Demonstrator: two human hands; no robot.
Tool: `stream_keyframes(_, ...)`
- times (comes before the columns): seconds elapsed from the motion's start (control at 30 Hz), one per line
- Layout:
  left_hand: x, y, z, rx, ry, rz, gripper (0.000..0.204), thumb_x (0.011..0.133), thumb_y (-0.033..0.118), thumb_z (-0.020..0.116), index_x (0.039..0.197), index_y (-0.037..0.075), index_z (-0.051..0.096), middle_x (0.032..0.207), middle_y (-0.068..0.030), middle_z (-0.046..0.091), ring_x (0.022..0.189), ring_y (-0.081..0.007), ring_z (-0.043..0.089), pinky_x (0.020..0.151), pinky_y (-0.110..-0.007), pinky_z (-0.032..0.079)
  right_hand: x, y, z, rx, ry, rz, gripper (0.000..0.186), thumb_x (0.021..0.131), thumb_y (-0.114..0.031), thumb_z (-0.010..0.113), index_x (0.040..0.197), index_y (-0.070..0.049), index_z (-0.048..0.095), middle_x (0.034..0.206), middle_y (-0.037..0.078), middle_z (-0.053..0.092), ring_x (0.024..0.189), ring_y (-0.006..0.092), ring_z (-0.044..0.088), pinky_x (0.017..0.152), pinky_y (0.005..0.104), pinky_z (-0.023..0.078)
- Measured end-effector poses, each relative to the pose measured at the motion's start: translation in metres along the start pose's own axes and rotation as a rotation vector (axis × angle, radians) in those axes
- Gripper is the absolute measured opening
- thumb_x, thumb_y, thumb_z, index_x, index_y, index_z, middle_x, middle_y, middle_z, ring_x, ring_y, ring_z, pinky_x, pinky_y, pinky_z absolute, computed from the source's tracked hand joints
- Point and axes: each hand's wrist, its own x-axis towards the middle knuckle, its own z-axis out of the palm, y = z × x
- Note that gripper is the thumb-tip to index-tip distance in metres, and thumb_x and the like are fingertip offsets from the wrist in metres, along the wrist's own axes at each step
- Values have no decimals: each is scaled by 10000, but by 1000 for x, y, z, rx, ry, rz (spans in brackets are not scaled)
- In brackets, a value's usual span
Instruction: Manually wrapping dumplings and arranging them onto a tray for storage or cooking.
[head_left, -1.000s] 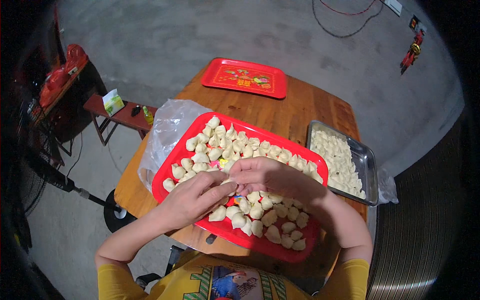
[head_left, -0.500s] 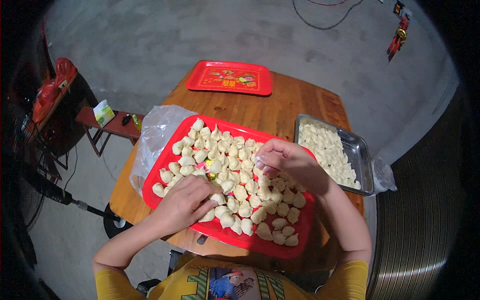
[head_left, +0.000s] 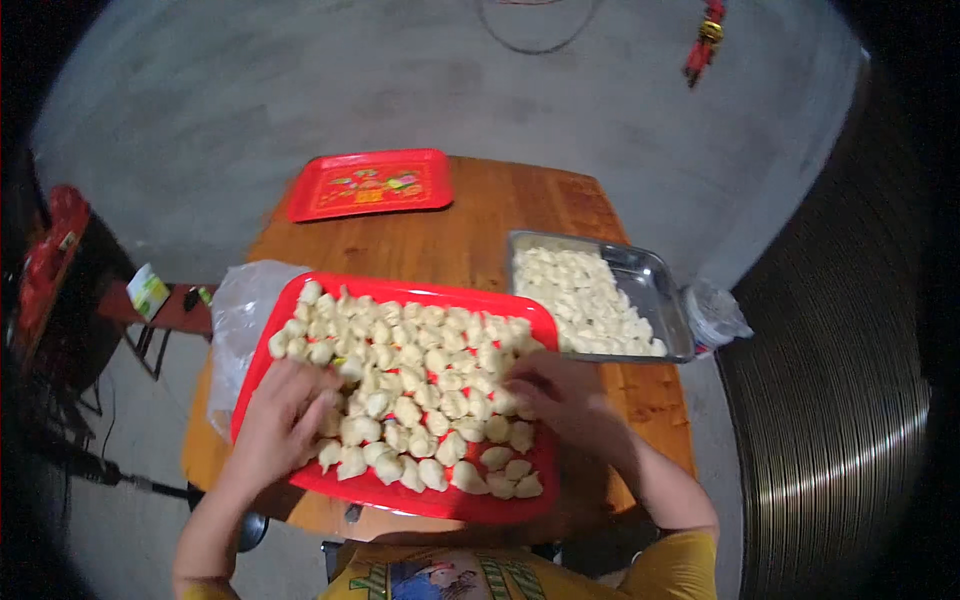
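Note:
A large red tray (head_left: 430, 503) is covered with rows of small pale dumplings (head_left: 408, 411). Over its left side bends my left hand (head_left: 288, 415), its fingers curled down among the dumplings and its thumb toward the middle. Whatever those fingers hold, if anything, is hidden beneath them. My right hand (head_left: 562, 392) is at the tray's right edge, with bent fingertips close to the dumplings there. Motion and shadow smear these fingers, so their grip is unclear. Small patches of the tray's printed bottom show between the dumplings.
A metal pan (head_left: 655, 290) with more dumplings stands at the right of the wooden table (head_left: 480, 220). An empty red tray (head_left: 375, 190) lies at the far left. Clear plastic sheeting (head_left: 240, 310) sticks out beside the large tray. A dark ribbed shutter (head_left: 830, 400) rises at the right.
My view has shifted, and the table sits lower and further left. My right hand has gone from above the dumplings to the tray's right edge. My left hand stays at the left side.

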Motion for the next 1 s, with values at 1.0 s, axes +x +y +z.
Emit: stream_keyframes(1.0,118,-79,63,160,68,64,84,818,33,627,891,-8,625,861,-166,627,846,-337,602,751,-396,489,-55,35,-12,-335,227,-154,205,833,-108,669,1035,-80,649,997,105,602,981,312,580,874,396,486)
